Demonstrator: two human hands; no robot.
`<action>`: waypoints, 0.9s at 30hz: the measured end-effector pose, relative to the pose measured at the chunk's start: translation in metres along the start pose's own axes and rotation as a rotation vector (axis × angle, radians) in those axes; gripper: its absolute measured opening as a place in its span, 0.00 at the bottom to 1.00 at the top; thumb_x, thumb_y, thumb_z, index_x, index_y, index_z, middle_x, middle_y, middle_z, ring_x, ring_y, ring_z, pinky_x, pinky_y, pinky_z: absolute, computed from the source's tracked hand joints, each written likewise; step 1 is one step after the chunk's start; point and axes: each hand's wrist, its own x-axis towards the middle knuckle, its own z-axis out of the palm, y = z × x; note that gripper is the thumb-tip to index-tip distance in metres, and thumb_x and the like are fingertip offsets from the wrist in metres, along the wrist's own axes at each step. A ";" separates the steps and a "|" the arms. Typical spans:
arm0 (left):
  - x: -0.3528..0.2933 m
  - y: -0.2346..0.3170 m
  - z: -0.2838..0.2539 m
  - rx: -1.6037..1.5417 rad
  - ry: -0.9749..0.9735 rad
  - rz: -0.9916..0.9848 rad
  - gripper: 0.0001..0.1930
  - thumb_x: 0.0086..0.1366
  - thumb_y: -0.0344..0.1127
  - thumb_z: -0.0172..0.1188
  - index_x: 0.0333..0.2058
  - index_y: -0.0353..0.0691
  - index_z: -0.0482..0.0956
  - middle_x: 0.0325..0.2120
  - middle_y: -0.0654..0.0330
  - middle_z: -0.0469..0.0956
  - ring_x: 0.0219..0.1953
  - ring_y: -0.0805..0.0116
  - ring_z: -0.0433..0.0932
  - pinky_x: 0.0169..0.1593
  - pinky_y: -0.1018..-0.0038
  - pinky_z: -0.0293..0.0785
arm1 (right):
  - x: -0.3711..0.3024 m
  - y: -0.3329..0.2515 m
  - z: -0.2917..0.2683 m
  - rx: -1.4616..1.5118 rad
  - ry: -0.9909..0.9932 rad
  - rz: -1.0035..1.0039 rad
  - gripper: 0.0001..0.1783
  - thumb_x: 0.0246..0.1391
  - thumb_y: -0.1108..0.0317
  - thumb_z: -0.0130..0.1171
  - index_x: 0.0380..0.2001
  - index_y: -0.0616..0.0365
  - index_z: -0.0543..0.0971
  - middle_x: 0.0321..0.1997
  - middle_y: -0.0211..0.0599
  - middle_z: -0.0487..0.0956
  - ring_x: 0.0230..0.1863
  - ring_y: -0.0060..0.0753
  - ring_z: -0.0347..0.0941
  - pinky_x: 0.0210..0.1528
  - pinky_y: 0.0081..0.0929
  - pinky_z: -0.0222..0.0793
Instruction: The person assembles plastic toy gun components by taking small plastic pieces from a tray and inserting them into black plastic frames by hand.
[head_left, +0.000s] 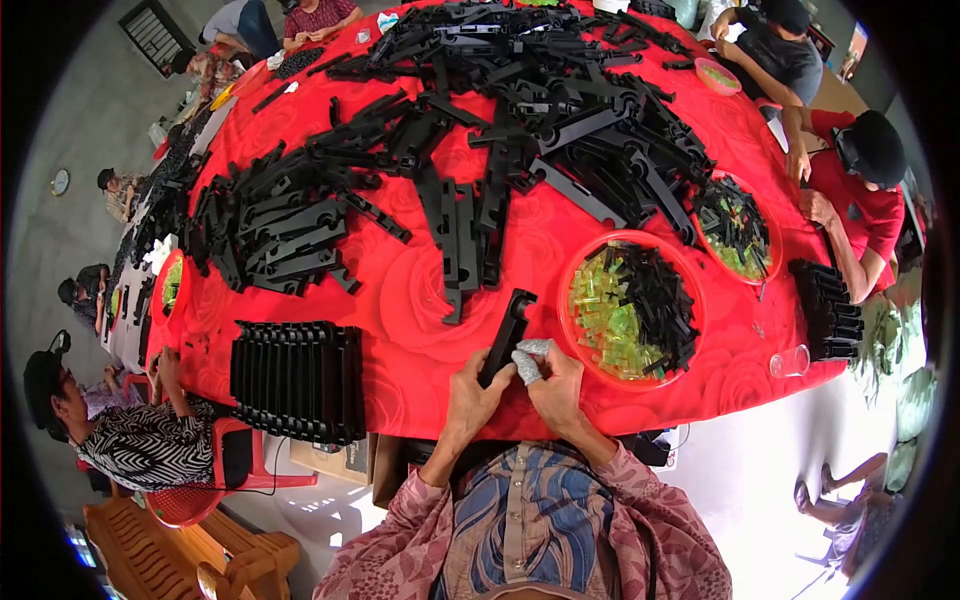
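Near the table's front edge, my left hand (472, 397) is wrapped round the lower end of a long black plastic part (508, 335), which tilts up and away from me. My right hand (553, 387) is right beside it, with grey coverings on the thumb and a finger. Those covered tips come together against the part's edge; anything small between them is hidden. Just to the right stands a round red-rimmed bowl (563, 310) of yellow-green clear pieces and small black strips.
A big heap of similar black parts (590, 130) spreads over the red tablecloth (400, 310). One neat stack of parts (297, 382) sits front left, another stack (827, 310) at the right edge. A clear cup (789, 362) lies near it. Several people work around the table.
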 end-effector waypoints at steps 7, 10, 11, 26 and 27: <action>-0.008 0.009 -0.002 -0.326 -0.136 -0.345 0.21 0.73 0.44 0.53 0.52 0.31 0.75 0.31 0.64 0.75 0.33 0.77 0.71 0.37 0.78 0.69 | 0.004 -0.018 -0.019 0.003 -0.060 0.152 0.17 0.53 0.74 0.69 0.44 0.63 0.76 0.29 0.32 0.78 0.29 0.19 0.73 0.29 0.19 0.71; -0.010 0.011 0.001 -0.360 -0.170 -0.338 0.21 0.73 0.45 0.52 0.52 0.31 0.75 0.31 0.66 0.74 0.33 0.78 0.69 0.37 0.79 0.67 | 0.004 -0.020 -0.024 0.028 -0.085 0.243 0.16 0.54 0.76 0.67 0.44 0.63 0.74 0.32 0.32 0.78 0.32 0.18 0.74 0.35 0.19 0.72; -0.011 0.015 0.002 -0.393 -0.175 -0.326 0.20 0.73 0.45 0.52 0.51 0.32 0.75 0.32 0.67 0.73 0.33 0.78 0.68 0.38 0.78 0.67 | 0.004 -0.021 -0.027 0.027 -0.146 0.296 0.16 0.56 0.78 0.65 0.46 0.63 0.74 0.34 0.30 0.79 0.35 0.18 0.75 0.40 0.19 0.72; -0.019 0.026 -0.020 -0.432 -0.236 -0.070 0.19 0.57 0.27 0.71 0.47 0.36 0.78 0.40 0.60 0.81 0.46 0.71 0.78 0.53 0.71 0.74 | 0.019 -0.086 -0.032 -0.096 -0.360 -0.173 0.18 0.46 0.82 0.68 0.43 0.63 0.81 0.39 0.42 0.80 0.35 0.33 0.78 0.37 0.28 0.75; -0.020 0.021 -0.020 -0.382 -0.166 -0.103 0.19 0.57 0.27 0.71 0.47 0.35 0.77 0.40 0.59 0.81 0.46 0.70 0.78 0.53 0.71 0.74 | 0.021 -0.083 -0.036 -0.135 -0.296 -0.181 0.17 0.46 0.82 0.68 0.43 0.63 0.81 0.40 0.42 0.80 0.35 0.32 0.78 0.37 0.27 0.75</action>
